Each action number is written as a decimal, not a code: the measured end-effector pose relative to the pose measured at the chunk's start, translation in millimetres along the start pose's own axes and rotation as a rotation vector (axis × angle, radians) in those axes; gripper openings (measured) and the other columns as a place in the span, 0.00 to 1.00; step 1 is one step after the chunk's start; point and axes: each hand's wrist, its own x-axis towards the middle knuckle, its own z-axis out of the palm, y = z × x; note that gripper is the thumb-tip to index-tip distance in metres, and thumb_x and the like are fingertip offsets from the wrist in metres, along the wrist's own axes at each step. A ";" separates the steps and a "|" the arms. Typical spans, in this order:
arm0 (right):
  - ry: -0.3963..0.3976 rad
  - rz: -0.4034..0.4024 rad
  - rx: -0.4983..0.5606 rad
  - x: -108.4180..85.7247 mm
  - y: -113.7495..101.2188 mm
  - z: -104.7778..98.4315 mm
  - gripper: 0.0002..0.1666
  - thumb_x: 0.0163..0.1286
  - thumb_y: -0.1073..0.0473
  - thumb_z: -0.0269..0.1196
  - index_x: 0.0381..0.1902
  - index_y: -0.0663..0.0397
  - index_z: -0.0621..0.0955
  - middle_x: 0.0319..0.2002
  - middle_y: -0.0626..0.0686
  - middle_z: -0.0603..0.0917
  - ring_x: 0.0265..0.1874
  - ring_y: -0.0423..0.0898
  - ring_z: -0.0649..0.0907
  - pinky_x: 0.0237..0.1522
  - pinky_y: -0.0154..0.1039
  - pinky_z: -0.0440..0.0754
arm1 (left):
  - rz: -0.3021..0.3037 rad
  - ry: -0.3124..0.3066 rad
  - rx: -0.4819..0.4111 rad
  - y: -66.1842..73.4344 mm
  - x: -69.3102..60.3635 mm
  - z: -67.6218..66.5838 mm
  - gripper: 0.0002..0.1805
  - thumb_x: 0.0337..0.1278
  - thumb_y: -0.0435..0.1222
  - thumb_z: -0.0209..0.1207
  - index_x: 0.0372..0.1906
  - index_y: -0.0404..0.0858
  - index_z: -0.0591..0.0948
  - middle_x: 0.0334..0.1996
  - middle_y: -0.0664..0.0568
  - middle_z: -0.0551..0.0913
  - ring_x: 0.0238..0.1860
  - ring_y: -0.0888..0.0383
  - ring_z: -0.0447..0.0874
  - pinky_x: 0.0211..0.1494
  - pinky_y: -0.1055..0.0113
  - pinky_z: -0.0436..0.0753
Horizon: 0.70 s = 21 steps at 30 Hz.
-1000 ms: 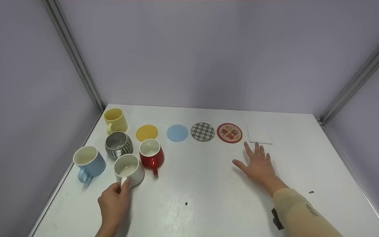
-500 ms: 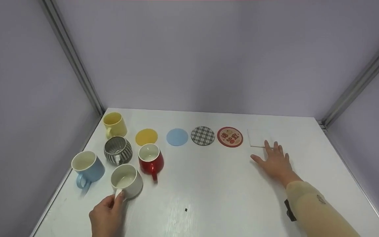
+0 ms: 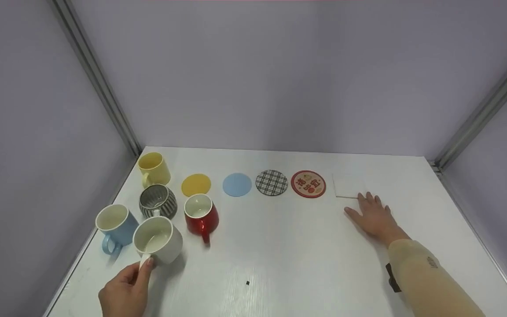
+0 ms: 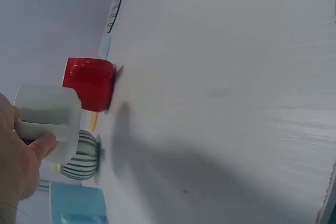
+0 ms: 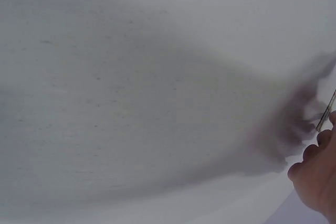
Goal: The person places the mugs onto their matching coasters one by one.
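My left hand (image 3: 126,290) pinches the handle of a white mug (image 3: 165,244), which hangs upright just above the table, its shadow apart from it. In the left wrist view the thumb lies along that handle. Close around it stand a light blue mug (image 3: 121,226), a grey striped mug (image 3: 165,202) and a red mug (image 3: 207,220). At the right, my right hand (image 3: 374,220) has its fingers spread, fingertips at the near right corner of a white square coaster (image 3: 350,187). Whether they touch it I cannot tell.
A yellow mug (image 3: 159,171) stands at the back left. Along the back lie a yellow coaster (image 3: 196,185), a blue coaster (image 3: 237,185), a plaid coaster (image 3: 271,182) and a red patterned coaster (image 3: 308,184). Walls enclose the white table (image 3: 280,264) at the back and sides.
The white mug has risen off the table and come left and nearer in my left hand. My right hand has shifted right, to the white coaster's near right corner.
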 end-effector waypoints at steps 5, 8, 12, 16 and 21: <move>0.003 -0.009 -0.019 2.0 3.9 -0.6 0.54 0.84 0.29 0.42 0.82 0.72 0.53 0.80 0.77 0.48 0.78 0.78 0.45 0.73 0.77 0.42 | 0.067 0.089 -0.014 14.6 -2.7 -13.0 0.15 0.68 0.39 0.72 0.40 0.28 0.90 0.29 0.40 0.90 0.20 0.67 0.76 0.23 0.77 0.69; -0.002 -0.014 -0.012 3.1 6.1 0.1 0.53 0.85 0.30 0.41 0.82 0.73 0.53 0.80 0.77 0.48 0.79 0.78 0.46 0.73 0.76 0.42 | 0.097 0.108 -0.029 24.5 -2.9 -19.7 0.14 0.67 0.38 0.72 0.39 0.28 0.90 0.28 0.39 0.90 0.19 0.68 0.75 0.23 0.78 0.69; -0.018 -0.015 0.011 3.0 9.0 -0.3 0.54 0.85 0.29 0.40 0.82 0.73 0.51 0.81 0.77 0.46 0.79 0.76 0.46 0.74 0.75 0.41 | 0.112 0.080 -0.042 42.9 -1.3 -27.0 0.15 0.69 0.39 0.71 0.40 0.28 0.90 0.32 0.36 0.91 0.23 0.68 0.80 0.24 0.80 0.72; -0.037 -0.017 0.025 2.4 11.0 -1.4 0.54 0.85 0.29 0.39 0.82 0.72 0.50 0.81 0.76 0.45 0.80 0.75 0.46 0.75 0.73 0.42 | 0.180 0.067 -0.072 63.1 1.8 -30.9 0.15 0.68 0.39 0.71 0.40 0.28 0.91 0.32 0.37 0.91 0.25 0.66 0.81 0.26 0.81 0.73; -0.068 -0.026 0.022 0.3 10.6 -4.2 0.52 0.86 0.31 0.39 0.83 0.71 0.49 0.82 0.74 0.44 0.80 0.73 0.46 0.76 0.70 0.45 | 0.325 0.041 -0.134 90.2 7.2 -23.9 0.10 0.66 0.37 0.73 0.34 0.33 0.92 0.23 0.48 0.88 0.21 0.65 0.76 0.25 0.77 0.71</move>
